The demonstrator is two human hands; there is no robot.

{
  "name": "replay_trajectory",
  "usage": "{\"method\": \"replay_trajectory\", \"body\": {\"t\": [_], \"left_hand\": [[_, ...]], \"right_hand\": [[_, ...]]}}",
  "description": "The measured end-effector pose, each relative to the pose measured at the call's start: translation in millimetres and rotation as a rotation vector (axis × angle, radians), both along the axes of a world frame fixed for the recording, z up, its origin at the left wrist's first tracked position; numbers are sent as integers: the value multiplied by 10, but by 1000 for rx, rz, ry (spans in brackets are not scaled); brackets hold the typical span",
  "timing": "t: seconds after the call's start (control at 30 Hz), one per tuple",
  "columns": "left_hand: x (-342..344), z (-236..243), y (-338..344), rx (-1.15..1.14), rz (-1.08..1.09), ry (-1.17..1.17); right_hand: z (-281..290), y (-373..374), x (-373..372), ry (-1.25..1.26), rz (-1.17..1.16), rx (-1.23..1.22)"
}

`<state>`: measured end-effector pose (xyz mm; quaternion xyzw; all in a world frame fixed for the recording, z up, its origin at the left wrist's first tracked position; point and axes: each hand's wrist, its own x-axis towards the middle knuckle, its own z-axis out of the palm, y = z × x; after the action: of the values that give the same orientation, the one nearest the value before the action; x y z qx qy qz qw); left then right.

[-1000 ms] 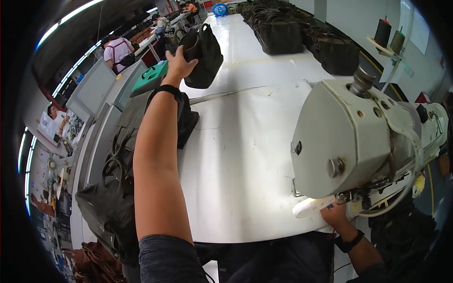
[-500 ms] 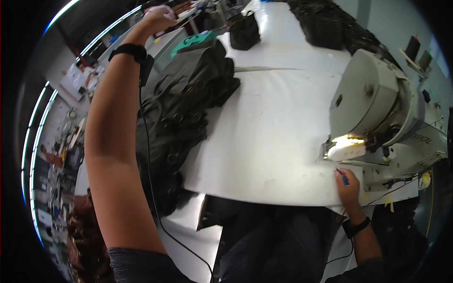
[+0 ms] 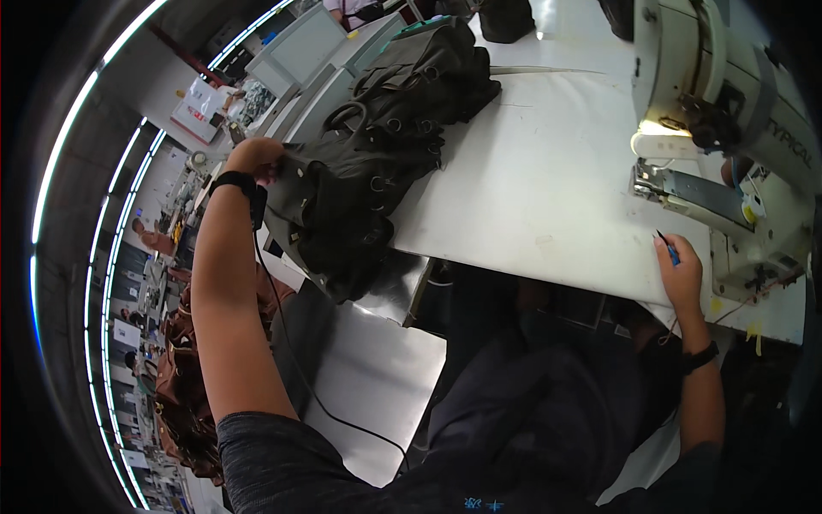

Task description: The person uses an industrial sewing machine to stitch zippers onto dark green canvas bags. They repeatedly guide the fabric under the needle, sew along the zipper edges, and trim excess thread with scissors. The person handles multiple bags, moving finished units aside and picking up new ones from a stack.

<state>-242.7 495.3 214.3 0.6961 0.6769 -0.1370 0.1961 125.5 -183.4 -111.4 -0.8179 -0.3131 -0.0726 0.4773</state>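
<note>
My left hand (image 3: 255, 159) is at the near left edge of a heap of dark olive-grey bags (image 3: 342, 184). Its fingers curl in against the outermost bag's fabric, and the fingertips are partly hidden. Metal rings and a rolled handle show on the heap. Over the right part of the white worktop (image 3: 531, 197), my right hand (image 3: 683, 272) is closed around a small blue-handled tool (image 3: 673, 254) with a thin dark pointed tip. That hand is just in front of a sewing machine (image 3: 728, 94) with its lamp lit.
Brown bags (image 3: 184, 385) are piled low at the left. Another dark bag (image 3: 505, 19) stands at the far end of the worktop. A bare metal-grey surface (image 3: 377, 368) lies below the worktop's left corner. A black cable (image 3: 287, 347) runs from my left wrist. Other people are in the background.
My left hand has come back from the far left, nearer to me, onto the bag heap. The view has swung left. My right hand still holds the blue tool by the machine.
</note>
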Motion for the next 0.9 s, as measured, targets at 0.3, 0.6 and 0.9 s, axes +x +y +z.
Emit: {"method": "replay_trajectory", "body": {"t": [0.3,0.6,0.9], "left_hand": [[390,1222,-1580,563,-570,-369],[1134,880,-2307,340,-807,-626],[1119,-1015,-2070,-394,-684,-1787]], "right_hand": [[76,-124,37,-40,-52,-12],[15,-99,17,-7,-57,2],[168,-80,-18,11,-93,52]]}}
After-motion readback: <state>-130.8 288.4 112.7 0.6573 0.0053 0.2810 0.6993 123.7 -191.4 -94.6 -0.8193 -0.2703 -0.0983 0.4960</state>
